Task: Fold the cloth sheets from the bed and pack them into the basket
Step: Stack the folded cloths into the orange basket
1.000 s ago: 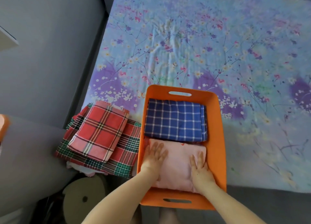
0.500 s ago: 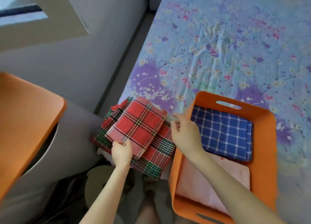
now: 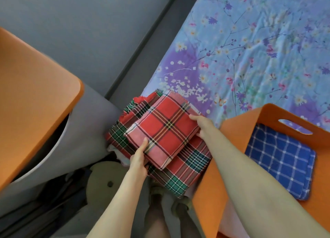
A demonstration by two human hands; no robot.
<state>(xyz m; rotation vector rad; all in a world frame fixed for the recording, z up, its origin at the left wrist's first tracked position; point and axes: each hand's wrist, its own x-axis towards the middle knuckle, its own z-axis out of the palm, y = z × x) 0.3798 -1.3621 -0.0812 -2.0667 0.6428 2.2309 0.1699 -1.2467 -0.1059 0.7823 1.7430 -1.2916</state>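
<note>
- Head view: left hand point(image 3: 138, 159) is gripping the near-left edge of the folded red plaid cloth point(image 3: 161, 130), thumb lying on top, fingers tucked under the edge.
- Right hand point(image 3: 202, 124) is pinching the same cloth at its right corner, about 3 o'clock on the cloth, fingers curled round the edge.
- The red plaid cloth is sitting on top of a larger red-and-green plaid cloth point(image 3: 185, 168), both folded, stacked at the near-left corner of the bed point(image 3: 259, 46). Whether the top cloth is lifting clear of the one beneath cannot be told.
- The lower cloth is overhanging the bed corner toward 6 o'clock; a bit of pale fabric point(image 3: 117, 153) is showing under its left edge.
- Orange basket point(image 3: 237, 128) is standing on the bed just beside the stack, at 3 o'clock from it, its left wall touching or nearly touching the lower cloth.
- Inside the basket, a folded blue checked cloth point(image 3: 278, 161) is lying in the far half, below the handle slot; a pink cloth point(image 3: 230, 218) is showing in the near half, mostly hidden by the right forearm.
- An orange panel point(image 3: 32, 94) is filling the frame at 9 o'clock, over a grey curved body.
- A round beige stool top point(image 3: 105, 180) is sitting on the floor at 7 o'clock from the stack.
</note>
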